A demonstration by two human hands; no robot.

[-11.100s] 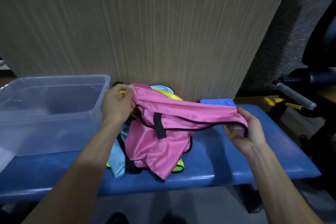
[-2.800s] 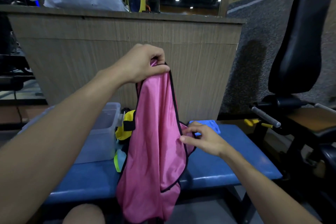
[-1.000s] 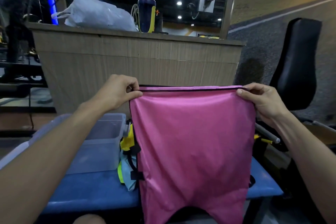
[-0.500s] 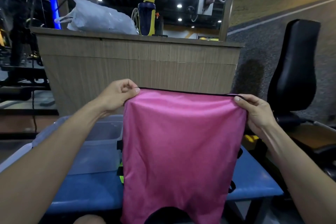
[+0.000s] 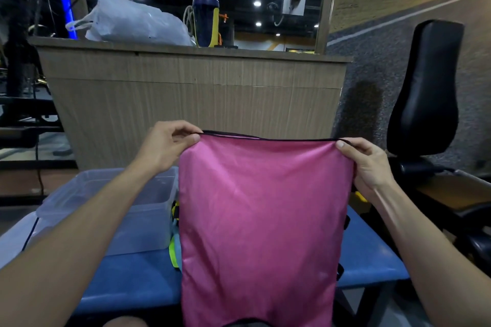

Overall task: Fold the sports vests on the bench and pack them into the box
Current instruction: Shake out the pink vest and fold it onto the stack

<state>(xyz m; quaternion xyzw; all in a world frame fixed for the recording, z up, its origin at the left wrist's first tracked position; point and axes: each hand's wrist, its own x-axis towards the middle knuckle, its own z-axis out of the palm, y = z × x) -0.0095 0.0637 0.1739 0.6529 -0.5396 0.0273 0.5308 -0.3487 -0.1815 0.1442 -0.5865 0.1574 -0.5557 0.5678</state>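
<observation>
I hold a pink sports vest (image 5: 261,220) with black trim spread flat in the air over the blue bench (image 5: 132,279). My left hand (image 5: 170,145) pinches its top left corner and my right hand (image 5: 365,163) pinches its top right corner. The vest hangs down past the bench's front edge. Behind its left side a sliver of the yellow and light-blue vests (image 5: 175,247) shows on the bench; the rest of that pile is hidden. The clear plastic box (image 5: 106,210) stands on the bench's left part, with nothing visible inside.
A wood-grain counter (image 5: 191,93) rises right behind the bench, with a white plastic bag (image 5: 132,21) and a blue-yellow bottle (image 5: 206,18) on top. A black padded gym machine seat (image 5: 427,87) stands at the right. My knee (image 5: 125,322) shows at the bottom.
Over the last second the vest, stretched between both hands, has sunk a little. Before that, my left hand held it up by one end while my right hand reached for its edge.
</observation>
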